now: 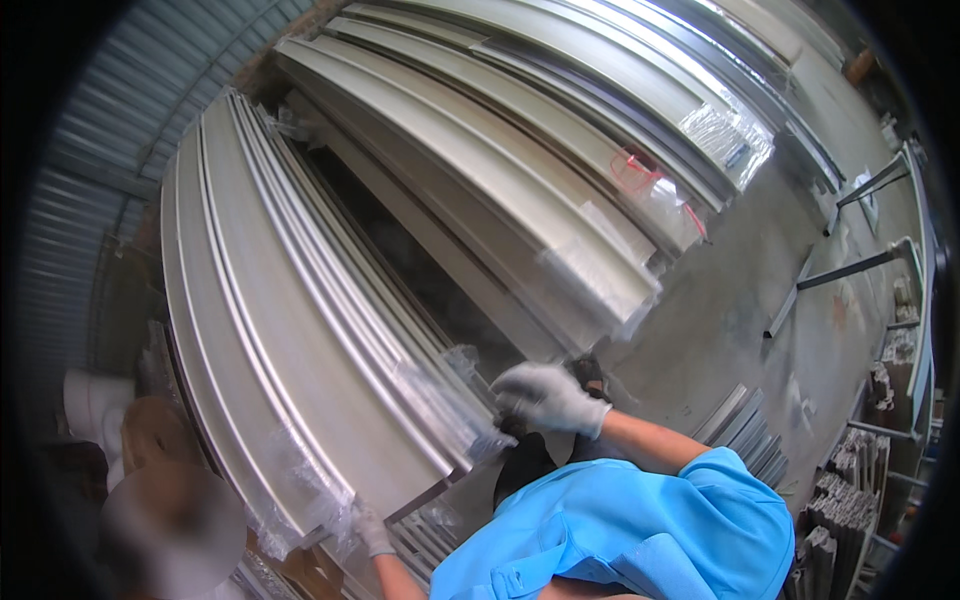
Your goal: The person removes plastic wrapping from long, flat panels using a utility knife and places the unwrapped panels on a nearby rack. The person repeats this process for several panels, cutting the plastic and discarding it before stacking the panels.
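My left hand (370, 529), in a pale glove, is closed at the near end of a long silver metal profile (300, 330), where clear plastic wrap (318, 495) bunches around the ends. Its fingertips are partly hidden in the wrap. My right hand (555, 397), also gloved, is raised in front of me, just past the wrapped end of the same stack. Motion smears its fingers, and no object shows in it. Several profiles lie side by side in this stack, running away from me toward the far left.
Beyond a dark gap lies a second stack of long profiles (500, 190), some ends wrapped in film, one with red strapping (632, 172). White rolls (92, 405) stand at the left. Metal bars (745, 435) lie on the floor to the right, beside a metal rack (915, 290).
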The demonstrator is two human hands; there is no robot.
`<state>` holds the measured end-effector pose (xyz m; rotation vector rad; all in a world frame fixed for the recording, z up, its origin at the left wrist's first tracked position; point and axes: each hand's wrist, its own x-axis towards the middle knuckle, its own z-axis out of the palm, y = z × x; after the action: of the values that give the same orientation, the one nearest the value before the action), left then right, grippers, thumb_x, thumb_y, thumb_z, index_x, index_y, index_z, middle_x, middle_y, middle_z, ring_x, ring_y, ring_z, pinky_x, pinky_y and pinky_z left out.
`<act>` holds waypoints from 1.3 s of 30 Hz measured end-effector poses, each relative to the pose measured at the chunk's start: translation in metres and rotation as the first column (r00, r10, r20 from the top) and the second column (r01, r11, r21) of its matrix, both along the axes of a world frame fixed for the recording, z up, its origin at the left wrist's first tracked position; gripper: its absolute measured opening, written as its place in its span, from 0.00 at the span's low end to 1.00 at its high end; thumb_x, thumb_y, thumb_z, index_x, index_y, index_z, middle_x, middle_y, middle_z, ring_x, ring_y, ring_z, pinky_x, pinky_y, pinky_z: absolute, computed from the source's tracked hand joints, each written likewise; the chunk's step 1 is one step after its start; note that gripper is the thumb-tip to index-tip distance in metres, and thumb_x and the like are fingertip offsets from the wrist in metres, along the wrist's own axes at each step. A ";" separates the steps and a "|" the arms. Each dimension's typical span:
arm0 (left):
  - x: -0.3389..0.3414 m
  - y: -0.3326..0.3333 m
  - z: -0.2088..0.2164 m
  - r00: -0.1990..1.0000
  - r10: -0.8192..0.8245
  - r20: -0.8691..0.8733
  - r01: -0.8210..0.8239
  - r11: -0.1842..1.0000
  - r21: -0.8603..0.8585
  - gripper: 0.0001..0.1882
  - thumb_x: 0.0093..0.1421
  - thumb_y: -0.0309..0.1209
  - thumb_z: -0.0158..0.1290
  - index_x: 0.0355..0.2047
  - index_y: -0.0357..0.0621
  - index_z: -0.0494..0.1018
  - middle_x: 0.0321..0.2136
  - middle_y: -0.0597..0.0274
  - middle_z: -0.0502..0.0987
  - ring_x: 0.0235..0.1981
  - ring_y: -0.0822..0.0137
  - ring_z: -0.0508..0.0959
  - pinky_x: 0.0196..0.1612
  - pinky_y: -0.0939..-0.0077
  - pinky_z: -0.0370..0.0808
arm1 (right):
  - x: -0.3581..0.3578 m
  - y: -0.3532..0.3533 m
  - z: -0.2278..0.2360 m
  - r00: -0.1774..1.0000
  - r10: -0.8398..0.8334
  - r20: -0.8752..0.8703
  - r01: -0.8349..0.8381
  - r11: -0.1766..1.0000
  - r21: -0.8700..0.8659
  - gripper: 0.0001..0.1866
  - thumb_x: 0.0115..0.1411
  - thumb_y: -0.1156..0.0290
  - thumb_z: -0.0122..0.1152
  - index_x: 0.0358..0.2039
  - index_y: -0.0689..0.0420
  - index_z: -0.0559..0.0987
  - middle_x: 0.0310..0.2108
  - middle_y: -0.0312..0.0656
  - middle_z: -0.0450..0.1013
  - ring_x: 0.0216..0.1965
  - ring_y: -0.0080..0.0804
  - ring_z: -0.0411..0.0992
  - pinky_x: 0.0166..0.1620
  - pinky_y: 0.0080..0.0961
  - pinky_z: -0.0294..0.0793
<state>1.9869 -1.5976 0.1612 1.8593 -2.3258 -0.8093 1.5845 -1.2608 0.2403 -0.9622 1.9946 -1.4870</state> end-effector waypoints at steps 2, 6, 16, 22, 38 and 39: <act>-0.007 0.010 0.013 1.000 -0.018 0.009 0.017 0.997 0.077 0.31 0.72 0.49 0.43 0.59 0.31 0.69 0.52 0.33 0.75 0.52 0.43 0.77 0.57 0.61 0.72 | 0.059 -0.035 0.013 0.967 0.243 0.070 -0.238 0.968 -0.078 0.12 0.64 0.66 0.61 0.47 0.54 0.80 0.42 0.47 0.78 0.44 0.47 0.77 0.48 0.40 0.76; -0.016 0.020 0.036 0.996 -0.086 -0.038 0.088 0.993 0.083 0.35 0.71 0.53 0.44 0.61 0.29 0.65 0.56 0.33 0.73 0.57 0.43 0.73 0.59 0.62 0.69 | 0.122 -0.084 0.006 0.952 0.264 -0.154 -0.236 0.956 0.175 0.15 0.59 0.63 0.65 0.46 0.50 0.78 0.42 0.44 0.75 0.46 0.46 0.75 0.47 0.42 0.75; 0.006 0.005 -0.019 0.939 -0.261 -0.224 0.246 0.965 -0.093 0.41 0.69 0.59 0.45 0.61 0.26 0.65 0.60 0.33 0.69 0.63 0.40 0.66 0.67 0.57 0.58 | 0.131 -0.115 -0.035 0.992 -0.028 0.123 -0.021 0.925 0.379 0.23 0.64 0.51 0.58 0.49 0.56 0.80 0.45 0.56 0.78 0.50 0.50 0.75 0.54 0.42 0.72; -0.007 0.006 0.005 0.956 -0.156 -0.250 0.195 0.971 0.141 0.39 0.69 0.58 0.44 0.57 0.26 0.68 0.56 0.34 0.73 0.56 0.41 0.73 0.59 0.56 0.67 | 0.155 -0.119 -0.031 0.980 -0.146 0.136 0.063 0.873 0.484 0.31 0.62 0.41 0.58 0.48 0.57 0.80 0.45 0.54 0.78 0.51 0.51 0.75 0.53 0.42 0.73; 0.002 0.040 0.048 0.970 -0.123 -0.210 0.149 0.983 0.111 0.40 0.68 0.60 0.46 0.46 0.23 0.74 0.37 0.40 0.80 0.37 0.47 0.77 0.46 0.59 0.73 | 0.168 -0.115 -0.021 0.985 -0.127 0.116 0.047 0.848 0.529 0.37 0.60 0.35 0.55 0.48 0.61 0.78 0.45 0.57 0.78 0.51 0.55 0.75 0.53 0.45 0.73; 0.010 0.052 0.059 0.984 -0.124 -0.128 0.139 0.983 0.119 0.39 0.69 0.59 0.46 0.44 0.23 0.74 0.35 0.40 0.79 0.36 0.47 0.76 0.45 0.58 0.73 | 0.175 -0.106 -0.020 0.984 -0.131 0.123 0.049 0.856 0.514 0.38 0.60 0.34 0.54 0.49 0.61 0.77 0.46 0.58 0.77 0.52 0.56 0.75 0.53 0.45 0.72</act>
<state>1.9968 -1.5452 0.2198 1.6619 -2.3935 -1.0770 1.7591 -1.3666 0.2198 -0.5158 2.1759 -0.9495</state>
